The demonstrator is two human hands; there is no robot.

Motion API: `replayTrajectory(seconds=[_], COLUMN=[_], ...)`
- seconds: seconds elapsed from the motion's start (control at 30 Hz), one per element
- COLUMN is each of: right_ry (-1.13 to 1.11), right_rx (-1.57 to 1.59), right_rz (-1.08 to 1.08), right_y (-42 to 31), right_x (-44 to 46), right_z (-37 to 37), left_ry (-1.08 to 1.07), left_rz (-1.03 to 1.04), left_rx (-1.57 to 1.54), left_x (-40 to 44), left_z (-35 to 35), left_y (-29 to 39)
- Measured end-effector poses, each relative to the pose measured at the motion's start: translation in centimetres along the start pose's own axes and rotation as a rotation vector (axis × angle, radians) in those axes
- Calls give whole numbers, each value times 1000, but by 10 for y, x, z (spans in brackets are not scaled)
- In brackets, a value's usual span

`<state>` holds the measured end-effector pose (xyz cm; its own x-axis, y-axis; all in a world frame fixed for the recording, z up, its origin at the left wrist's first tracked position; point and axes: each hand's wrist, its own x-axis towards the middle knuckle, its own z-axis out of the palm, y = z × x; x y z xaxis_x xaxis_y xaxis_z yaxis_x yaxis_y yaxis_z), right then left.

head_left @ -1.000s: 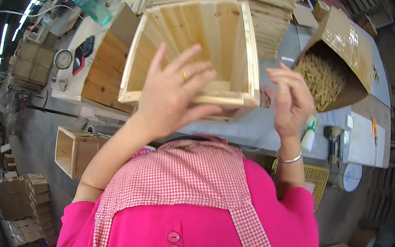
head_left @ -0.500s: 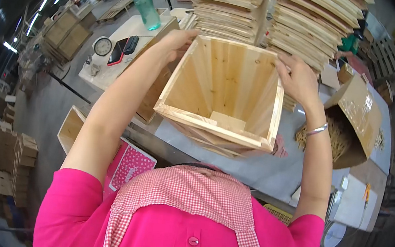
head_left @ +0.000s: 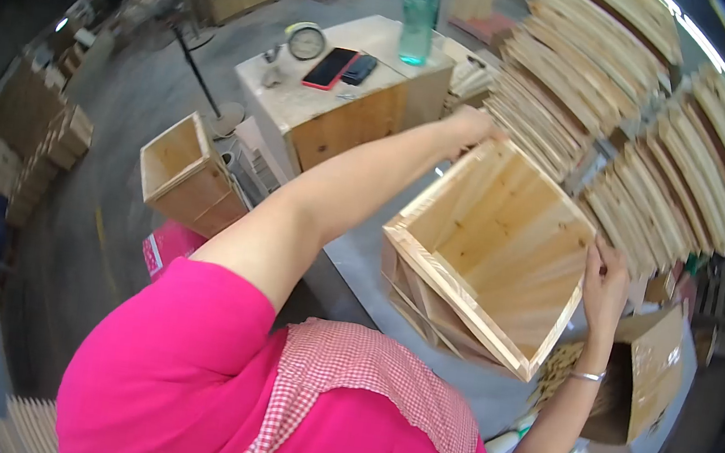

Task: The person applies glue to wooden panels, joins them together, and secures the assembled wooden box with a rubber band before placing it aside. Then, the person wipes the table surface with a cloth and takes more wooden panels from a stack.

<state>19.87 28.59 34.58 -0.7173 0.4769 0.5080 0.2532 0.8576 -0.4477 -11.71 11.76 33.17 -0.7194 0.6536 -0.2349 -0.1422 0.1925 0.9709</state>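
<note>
A tapered wooden box (head_left: 515,236) stands on the work table with its open top tilted toward me, showing bare plank walls inside. My left hand (head_left: 472,129) grips the rim at the far left corner, its fingers partly hidden behind the wood. At the right corner my right hand (head_left: 607,275) pinches the rim, thumb and fingers closed on the edge. A silver bracelet (head_left: 589,375) circles my right wrist.
Stacked wooden panels (head_left: 573,62) rise behind the box. On a side cabinet (head_left: 347,130) are a blue-capped bottle (head_left: 418,21), a phone (head_left: 330,69) and a round dial (head_left: 305,41). Another wooden box (head_left: 192,174) stands at left; a cardboard carton (head_left: 657,371) holding wood pieces lies right.
The view has swung left, so the cabinet and second box show more fully. The held box has turned and sits further right in view, both hands still on its rim.
</note>
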Motion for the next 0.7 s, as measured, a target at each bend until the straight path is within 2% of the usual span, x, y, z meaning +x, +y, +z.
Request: replayTrajectory(seconds=[0.07,0.13,0.17,0.23,0.3,0.33,0.4,0.5,0.57,0.67,0.7], right_ry=[22,99,72,4,-80,-50,-10,-83,-108,-338,-397], right_rx=[67,341,514,821,970,972,969,992,1052,1218,1252], right_rz=[-46,72,141,266,300,314,333,206,168,88,58], right_y=[17,18,19,10,-23,-39,-58,-75,-107,-150,-168], right_x=[-6,-30,-48,-75,-87,-91,-92,-82,-78,-69,-67], right_z=[4,17,15,12,13,15,13,17,24,41,50], left_ry=[-25,-85,-224,-329,-420,-376,-313,-243,-144,-19,47], left_rz=[-5,-8,-104,-153,-153,-160,-231,-301,-325,-324,-407], left_rx=[6,41,-73,-71,99,78,361,353,214,82,58], left_x=[-14,-42,-60,-100,-128,-138,-155,-183,-235,-308,-339], left_z=[1,-9,-18,-29,-34,-37,-37,-65,-90,-138,-150], left_y=[-4,-4,-7,-9,-16,-13,-9,-20,-27,-56,-54])
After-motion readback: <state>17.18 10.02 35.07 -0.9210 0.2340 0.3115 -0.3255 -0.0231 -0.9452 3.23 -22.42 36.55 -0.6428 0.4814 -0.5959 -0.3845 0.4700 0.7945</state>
